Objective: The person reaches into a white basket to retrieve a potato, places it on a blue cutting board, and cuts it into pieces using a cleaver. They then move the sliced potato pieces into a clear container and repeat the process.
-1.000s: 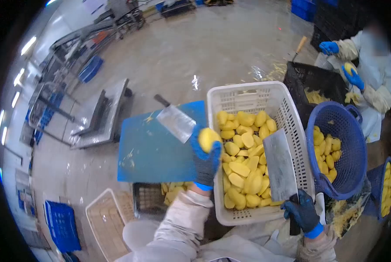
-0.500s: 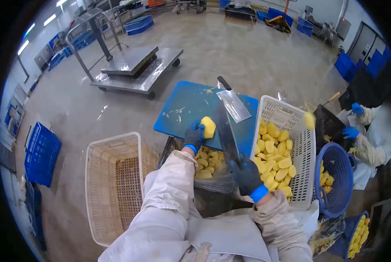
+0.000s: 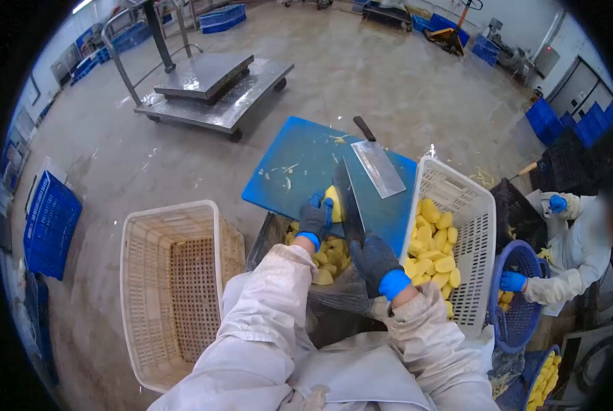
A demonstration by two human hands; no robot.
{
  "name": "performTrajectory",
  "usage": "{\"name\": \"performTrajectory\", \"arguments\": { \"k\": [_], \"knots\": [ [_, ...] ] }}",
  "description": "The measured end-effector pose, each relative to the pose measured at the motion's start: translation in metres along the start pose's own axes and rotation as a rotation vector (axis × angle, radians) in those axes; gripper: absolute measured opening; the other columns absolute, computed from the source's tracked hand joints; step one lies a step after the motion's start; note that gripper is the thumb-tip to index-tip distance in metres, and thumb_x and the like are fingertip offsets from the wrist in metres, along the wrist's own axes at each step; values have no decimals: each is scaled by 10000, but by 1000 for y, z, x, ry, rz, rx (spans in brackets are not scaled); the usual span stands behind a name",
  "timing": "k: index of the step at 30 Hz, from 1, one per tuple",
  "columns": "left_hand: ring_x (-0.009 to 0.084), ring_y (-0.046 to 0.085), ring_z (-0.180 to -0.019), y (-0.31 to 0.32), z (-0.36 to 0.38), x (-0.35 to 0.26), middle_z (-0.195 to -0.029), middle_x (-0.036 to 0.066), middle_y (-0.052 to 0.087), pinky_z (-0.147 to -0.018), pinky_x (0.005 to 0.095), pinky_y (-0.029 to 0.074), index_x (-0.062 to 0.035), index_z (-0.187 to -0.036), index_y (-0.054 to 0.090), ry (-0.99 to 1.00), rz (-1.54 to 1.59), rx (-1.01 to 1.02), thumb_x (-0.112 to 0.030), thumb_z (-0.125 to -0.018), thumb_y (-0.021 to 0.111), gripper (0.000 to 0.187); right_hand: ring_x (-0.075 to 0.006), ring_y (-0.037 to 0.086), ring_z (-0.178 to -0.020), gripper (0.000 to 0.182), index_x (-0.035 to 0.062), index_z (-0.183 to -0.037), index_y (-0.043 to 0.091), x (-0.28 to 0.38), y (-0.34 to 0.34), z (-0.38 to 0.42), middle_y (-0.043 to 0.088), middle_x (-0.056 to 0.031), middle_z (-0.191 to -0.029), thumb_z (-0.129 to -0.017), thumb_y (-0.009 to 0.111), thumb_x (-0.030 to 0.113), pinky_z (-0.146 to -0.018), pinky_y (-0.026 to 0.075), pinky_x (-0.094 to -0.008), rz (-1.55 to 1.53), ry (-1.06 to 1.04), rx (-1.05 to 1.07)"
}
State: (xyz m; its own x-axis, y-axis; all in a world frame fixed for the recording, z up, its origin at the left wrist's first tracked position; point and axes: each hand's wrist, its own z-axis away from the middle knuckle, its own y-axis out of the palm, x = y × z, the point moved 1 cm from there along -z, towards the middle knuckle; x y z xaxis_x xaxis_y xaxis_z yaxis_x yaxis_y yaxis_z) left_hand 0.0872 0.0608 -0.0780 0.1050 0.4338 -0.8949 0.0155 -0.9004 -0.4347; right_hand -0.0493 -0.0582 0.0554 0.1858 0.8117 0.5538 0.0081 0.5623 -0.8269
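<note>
My left hand (image 3: 315, 216), in a dark glove with a blue cuff, is closed on a peeled yellow potato (image 3: 334, 204) at the near edge of the blue cutting board (image 3: 286, 157). A large knife (image 3: 348, 198) is gripped in my right hand (image 3: 375, 259), also gloved; its broad blade stands against the right side of the potato. A second knife, a cleaver (image 3: 378, 168) with a black handle, lies on the board's right part. Below the board, cut potatoes (image 3: 330, 259) fill a container lined with clear plastic.
On the right, a white crate (image 3: 471, 267) holds many peeled potatoes. To the left stands another white crate (image 3: 131, 288). A co-worker (image 3: 573, 253) in blue gloves is beside a blue basket (image 3: 515, 329). Farther back is a metal platform cart (image 3: 217, 96).
The knife in my right hand has come left against the potato. My left hand has shifted slightly. The co-worker's lower hand has moved down to the blue basket.
</note>
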Motion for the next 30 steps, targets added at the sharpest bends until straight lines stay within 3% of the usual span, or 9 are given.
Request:
{"name": "performTrajectory", "arguments": {
  "k": [5, 7, 9, 15, 21, 22, 23, 25, 30],
  "knots": [
    [297, 621, -831, 15, -8, 29, -990, 227, 611, -718, 369, 491, 27, -1151, 518, 62, 199, 11, -287, -833, 573, 450, -435, 566, -879, 367, -39, -1060, 509, 8, 42, -60, 584, -287, -933, -823, 461, 237, -789, 451, -472, 16, 121, 78],
    [355, 595, -873, -10, 13, -13, -1015, 244, 589, -760, 400, 474, 25, -1182, 483, 23, 17, 80, -302, -835, 562, 484, -424, 570, -908, 410, -37, -1134, 469, 20, 33, -63, 575, -289, -985, -830, 449, 238, -804, 448, -473, 174, -20, 169],
    [399, 532, -980, 2, 17, -13, -1073, 263, 545, -852, 431, 423, 10, -1232, 432, 185, -162, -139, -322, -841, 546, 526, -407, 582, -900, 420, -35, -1167, 448, 17, 38, -70, 578, -284, -985, -840, 429, 228, -804, 451, -471, 78, 156, 116],
    [449, 358, -1163, -7, 28, -31, -1275, 319, 345, -976, 448, 309, 39, -1307, 306, 162, -7, 37, -342, -882, 488, 599, -378, 593, -790, 364, 32, -1095, 526, 0, -8, 21, 610, -216, -888, -835, 486, 284, -688, 467, -444, 228, -20, 144],
    [396, 462, -1056, 0, 3, 16, -1184, 234, 469, -911, 427, 378, 21, -1207, 433, 265, -508, 51, -242, -880, 442, 421, -344, 595, -674, 303, 45, -1083, 532, -54, -64, 145, 604, -193, -835, -806, 562, 165, -608, 473, -392, -65, -11, -58],
    [369, 482, -1046, -33, 11, -24, -1182, 205, 477, -902, 409, 395, -4, -1099, 502, -35, -6, 162, -275, -843, 520, 373, -287, 581, -609, 248, 32, -1033, 528, -74, -61, 163, 598, -163, -787, -813, 559, 142, -561, 468, -359, -110, 27, -99],
    [369, 482, -1046, -40, 12, -17, -1182, 205, 477, -902, 409, 395, -4, -1099, 502, -36, -18, 164, -275, -843, 520, 373, -230, 566, -543, 194, 20, -983, 523, -91, -56, 181, 593, -132, -738, -820, 556, 119, -514, 462, -326, -157, 66, -139],
    [394, 538, -923, -51, 12, -2, -1067, 224, 549, -781, 423, 444, -7, -1018, 536, 596, -601, 80, -258, -746, 652, 387, -196, 547, -505, 143, 30, -928, 527, -96, -57, 207, 583, -106, -672, -826, 558, 125, -468, 432, -311, -412, 256, -155],
    [364, 563, -887, -54, 10, -3, -991, 190, 583, -767, 394, 458, 6, -1020, 541, 416, -359, 150, -242, -714, 693, 422, -92, 476, -470, 113, 45, -859, 516, -101, -44, 243, 546, -45, -613, -834, 569, 141, -413, 377, -266, -820, 459, -213]
  ]
}}
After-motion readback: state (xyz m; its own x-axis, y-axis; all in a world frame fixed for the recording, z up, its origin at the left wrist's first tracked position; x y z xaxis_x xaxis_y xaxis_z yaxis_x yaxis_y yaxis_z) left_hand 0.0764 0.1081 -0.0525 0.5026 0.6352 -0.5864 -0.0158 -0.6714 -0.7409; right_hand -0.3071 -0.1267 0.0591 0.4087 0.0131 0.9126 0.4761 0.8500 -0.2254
